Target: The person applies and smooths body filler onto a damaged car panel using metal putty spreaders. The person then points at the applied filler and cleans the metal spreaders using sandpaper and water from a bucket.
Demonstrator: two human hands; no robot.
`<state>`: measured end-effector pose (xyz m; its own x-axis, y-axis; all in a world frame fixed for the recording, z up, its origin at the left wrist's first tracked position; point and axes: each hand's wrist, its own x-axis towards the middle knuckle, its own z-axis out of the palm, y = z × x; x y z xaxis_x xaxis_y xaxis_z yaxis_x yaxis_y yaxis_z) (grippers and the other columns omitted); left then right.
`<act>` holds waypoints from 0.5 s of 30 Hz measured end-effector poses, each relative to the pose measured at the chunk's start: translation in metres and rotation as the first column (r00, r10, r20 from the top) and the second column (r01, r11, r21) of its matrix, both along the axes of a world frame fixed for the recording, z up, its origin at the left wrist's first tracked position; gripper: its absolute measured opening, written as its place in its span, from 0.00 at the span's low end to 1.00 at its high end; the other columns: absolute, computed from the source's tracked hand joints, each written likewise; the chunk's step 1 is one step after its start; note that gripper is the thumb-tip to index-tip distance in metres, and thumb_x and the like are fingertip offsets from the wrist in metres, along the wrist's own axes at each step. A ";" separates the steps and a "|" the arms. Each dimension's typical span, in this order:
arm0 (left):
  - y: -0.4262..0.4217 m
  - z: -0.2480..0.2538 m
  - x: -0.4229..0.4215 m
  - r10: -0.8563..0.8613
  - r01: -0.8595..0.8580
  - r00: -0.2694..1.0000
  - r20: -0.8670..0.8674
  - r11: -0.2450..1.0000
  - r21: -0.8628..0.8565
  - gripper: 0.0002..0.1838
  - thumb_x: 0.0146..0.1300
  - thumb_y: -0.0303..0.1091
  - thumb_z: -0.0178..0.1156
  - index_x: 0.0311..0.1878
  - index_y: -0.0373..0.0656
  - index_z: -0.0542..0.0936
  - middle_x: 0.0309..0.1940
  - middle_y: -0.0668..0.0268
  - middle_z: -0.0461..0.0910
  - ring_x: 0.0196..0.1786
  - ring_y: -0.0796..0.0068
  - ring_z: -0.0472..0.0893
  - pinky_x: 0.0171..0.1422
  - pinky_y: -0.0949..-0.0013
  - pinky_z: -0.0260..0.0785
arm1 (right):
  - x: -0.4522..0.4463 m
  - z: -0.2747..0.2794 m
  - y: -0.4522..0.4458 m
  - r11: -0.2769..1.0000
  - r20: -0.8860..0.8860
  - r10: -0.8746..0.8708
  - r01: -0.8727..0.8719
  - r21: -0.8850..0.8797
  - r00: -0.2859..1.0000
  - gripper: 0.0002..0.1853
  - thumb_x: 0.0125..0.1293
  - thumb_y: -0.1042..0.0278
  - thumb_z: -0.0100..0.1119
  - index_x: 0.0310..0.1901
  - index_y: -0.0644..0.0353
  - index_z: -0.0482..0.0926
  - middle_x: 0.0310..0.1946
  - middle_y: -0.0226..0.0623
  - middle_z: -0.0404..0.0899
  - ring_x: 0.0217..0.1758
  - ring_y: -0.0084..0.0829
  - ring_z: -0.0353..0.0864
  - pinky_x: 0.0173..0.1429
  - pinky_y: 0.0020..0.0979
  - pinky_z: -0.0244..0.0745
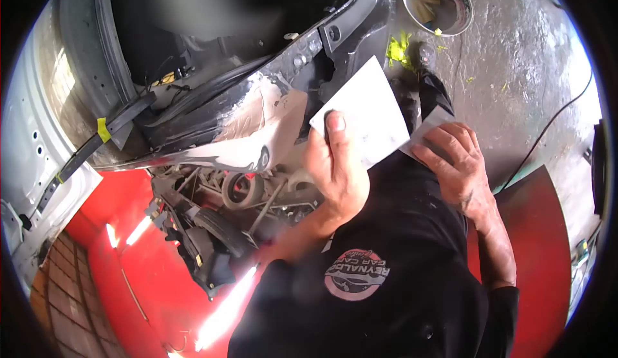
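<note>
My left hand (pixel 340 168) grips a flat white board (pixel 370 110) by its near left corner, thumb pressed on top and fingers underneath. Faint grey smudges mark the board's lower part. In my right hand (pixel 460 165) is a thin greyish spreader (pixel 432 124), its edge close to the board's right side; I cannot tell whether they touch. Left of the board is a dark car body panel (pixel 199 123), partly covered by a smoothed beige filler patch (pixel 273 117).
A round bucket (pixel 469 17) with pieces in it stands on the grey floor at top right. Crumpled yellow-green tape (pixel 399 50) lies near my foot. Lit tube lamps (pixel 225 310) and car parts (pixel 219 229) are at lower left. A dark cable (pixel 547 126) crosses the floor at right.
</note>
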<state>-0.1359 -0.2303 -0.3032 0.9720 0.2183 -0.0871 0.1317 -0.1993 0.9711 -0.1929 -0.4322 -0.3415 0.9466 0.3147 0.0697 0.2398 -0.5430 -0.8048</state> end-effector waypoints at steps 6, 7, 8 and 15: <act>0.015 -0.003 -0.024 -0.015 -0.175 0.902 -0.432 0.902 -0.396 0.20 0.78 0.38 0.61 0.64 0.35 0.77 0.52 0.62 0.83 0.52 0.74 0.82 0.59 0.65 0.75 | -0.020 0.021 0.005 0.961 0.065 -0.062 0.042 0.274 0.996 0.27 0.48 0.76 0.68 0.55 0.54 0.87 0.54 0.43 0.80 0.60 0.52 0.79 0.65 0.56 0.77; 0.011 0.005 -0.021 -0.045 -0.310 0.835 -0.549 0.786 -0.536 0.21 0.77 0.39 0.62 0.66 0.36 0.76 0.55 0.62 0.82 0.56 0.70 0.82 0.62 0.62 0.75 | -0.017 0.024 0.010 0.984 0.099 -0.023 0.005 0.180 0.995 0.29 0.45 0.76 0.68 0.56 0.55 0.86 0.54 0.44 0.80 0.58 0.52 0.80 0.64 0.56 0.78; 0.013 0.008 -0.023 -0.040 -0.271 0.855 -0.516 0.815 -0.512 0.22 0.78 0.38 0.60 0.67 0.36 0.75 0.57 0.62 0.82 0.57 0.69 0.82 0.63 0.61 0.75 | -0.020 0.013 0.015 0.981 0.085 -0.068 0.052 0.185 0.994 0.31 0.44 0.77 0.67 0.56 0.55 0.86 0.55 0.43 0.80 0.59 0.51 0.79 0.64 0.56 0.77; 0.003 0.028 0.005 0.117 -0.132 0.988 -0.096 0.978 -0.161 0.14 0.78 0.29 0.59 0.59 0.31 0.78 0.48 0.58 0.85 0.47 0.71 0.85 0.54 0.67 0.79 | 0.005 -0.020 -0.014 0.999 -0.030 0.020 -0.018 0.047 0.999 0.30 0.53 0.75 0.64 0.62 0.54 0.83 0.57 0.41 0.78 0.63 0.49 0.77 0.70 0.53 0.73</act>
<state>-0.1306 -0.2277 -0.2748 0.9256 0.3125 -0.2137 0.2289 -0.0122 0.9734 -0.1877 -0.4459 -0.3615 0.9425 0.3295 0.0559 0.2244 -0.5000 -0.8364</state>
